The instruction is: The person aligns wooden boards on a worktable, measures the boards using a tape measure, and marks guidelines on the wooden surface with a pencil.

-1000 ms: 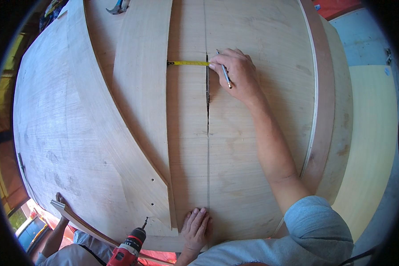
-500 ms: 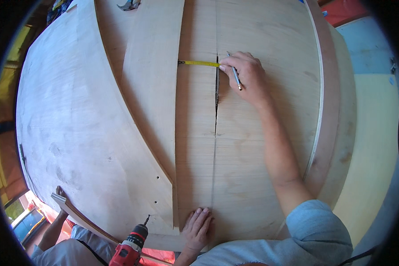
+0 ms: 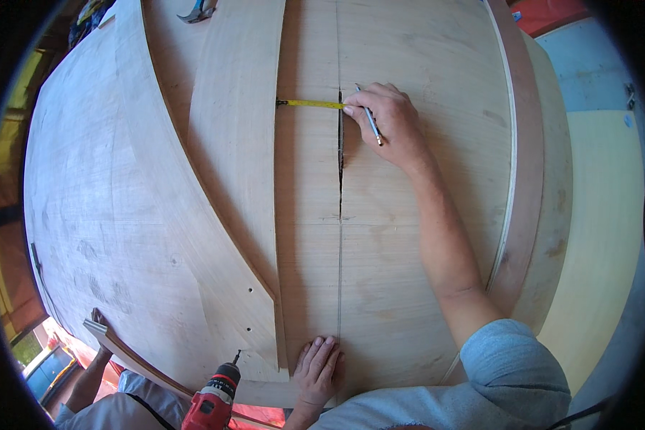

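My right hand [image 3: 394, 122] pinches the end of a short yellow measuring tape [image 3: 312, 104], and a pencil [image 3: 370, 123] lies slantwise through the same fingers. From there the tape runs left to the edge of a raised plywood strip [image 3: 233, 143], crossing a narrow dark slot [image 3: 340, 154] in the plywood panel [image 3: 423, 244]. A pencilled line continues along the panel below the slot. Near the front edge, my left hand [image 3: 319, 369] rests flat on the wood, fingers stretched forward, just right of the strip's lower end.
A red and black cordless drill [image 3: 215, 398] points up at the lower left. Beside it, another person's arm [image 3: 89, 376] reaches a curved wooden strip [image 3: 136, 355]. A hammer [image 3: 196, 12] lies at the top. A second overlapping plywood sheet [image 3: 107, 179] covers the left.
The whole view has shifted slightly, moving the scene a little left and showing more of the hammer. Both my hands keep their places on the wood.
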Demonstrator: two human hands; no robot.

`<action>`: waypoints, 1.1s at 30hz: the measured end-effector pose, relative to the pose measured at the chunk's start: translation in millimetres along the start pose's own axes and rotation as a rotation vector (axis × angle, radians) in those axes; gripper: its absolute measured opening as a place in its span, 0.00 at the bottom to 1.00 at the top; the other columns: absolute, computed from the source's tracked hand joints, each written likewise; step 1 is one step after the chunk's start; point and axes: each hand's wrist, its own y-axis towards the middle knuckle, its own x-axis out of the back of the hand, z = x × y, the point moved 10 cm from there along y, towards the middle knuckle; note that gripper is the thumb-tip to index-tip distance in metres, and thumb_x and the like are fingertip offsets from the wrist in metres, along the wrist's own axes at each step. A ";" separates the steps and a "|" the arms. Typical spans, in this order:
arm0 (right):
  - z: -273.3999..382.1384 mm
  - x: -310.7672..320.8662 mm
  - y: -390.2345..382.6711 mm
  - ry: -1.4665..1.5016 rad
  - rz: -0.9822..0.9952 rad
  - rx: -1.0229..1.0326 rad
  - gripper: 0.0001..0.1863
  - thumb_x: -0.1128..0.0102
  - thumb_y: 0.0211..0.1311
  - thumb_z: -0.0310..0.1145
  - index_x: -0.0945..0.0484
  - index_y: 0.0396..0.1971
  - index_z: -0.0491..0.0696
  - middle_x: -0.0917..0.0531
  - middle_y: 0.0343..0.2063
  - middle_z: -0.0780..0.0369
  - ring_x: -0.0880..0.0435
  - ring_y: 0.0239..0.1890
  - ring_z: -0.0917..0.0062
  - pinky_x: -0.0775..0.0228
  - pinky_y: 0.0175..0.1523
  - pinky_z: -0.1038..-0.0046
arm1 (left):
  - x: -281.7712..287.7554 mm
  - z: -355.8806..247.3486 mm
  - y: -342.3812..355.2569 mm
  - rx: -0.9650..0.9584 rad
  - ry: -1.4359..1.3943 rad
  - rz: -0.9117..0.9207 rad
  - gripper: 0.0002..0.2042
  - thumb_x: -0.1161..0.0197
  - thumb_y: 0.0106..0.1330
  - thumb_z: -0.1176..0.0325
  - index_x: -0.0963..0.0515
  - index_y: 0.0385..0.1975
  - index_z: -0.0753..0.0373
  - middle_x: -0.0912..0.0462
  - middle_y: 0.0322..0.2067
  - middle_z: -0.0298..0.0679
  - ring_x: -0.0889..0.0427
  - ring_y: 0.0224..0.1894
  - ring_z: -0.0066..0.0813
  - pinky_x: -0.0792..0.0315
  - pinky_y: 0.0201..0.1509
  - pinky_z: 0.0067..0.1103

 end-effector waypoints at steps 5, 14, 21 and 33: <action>-2.2 -2.0 -0.3 0.019 0.009 -0.012 0.04 0.29 0.69 0.28 0.11 0.37 0.44 0.16 0.30 0.57 0.18 0.36 0.61 0.25 0.45 0.60 | -1.0 0.5 -1.8 0.006 0.015 0.011 0.10 0.26 0.68 0.68 0.11 0.47 0.59 0.12 0.62 0.40 0.16 0.67 0.43 0.27 0.75 0.41; -6.7 -5.0 -1.3 0.004 0.048 -0.062 0.04 0.31 0.70 0.29 0.10 0.37 0.45 0.15 0.31 0.59 0.16 0.39 0.63 0.24 0.50 0.59 | -1.2 0.4 -1.2 -0.001 0.023 0.029 0.14 0.27 0.68 0.68 0.11 0.53 0.59 0.14 0.64 0.38 0.18 0.69 0.39 0.26 0.76 0.38; -2.0 0.1 1.7 0.018 0.013 -0.038 0.04 0.30 0.69 0.28 0.10 0.37 0.44 0.15 0.30 0.58 0.17 0.37 0.61 0.25 0.46 0.60 | 0.2 -0.9 1.6 0.006 0.021 0.026 0.14 0.27 0.68 0.68 0.11 0.52 0.59 0.14 0.63 0.38 0.18 0.69 0.38 0.26 0.76 0.38; -4.8 -1.9 -1.2 0.005 0.001 -0.039 0.05 0.30 0.68 0.29 0.10 0.38 0.45 0.15 0.31 0.58 0.17 0.38 0.60 0.24 0.45 0.59 | 0.3 -1.2 0.3 -0.006 0.025 0.020 0.14 0.27 0.69 0.68 0.11 0.53 0.59 0.14 0.63 0.38 0.17 0.68 0.38 0.25 0.75 0.38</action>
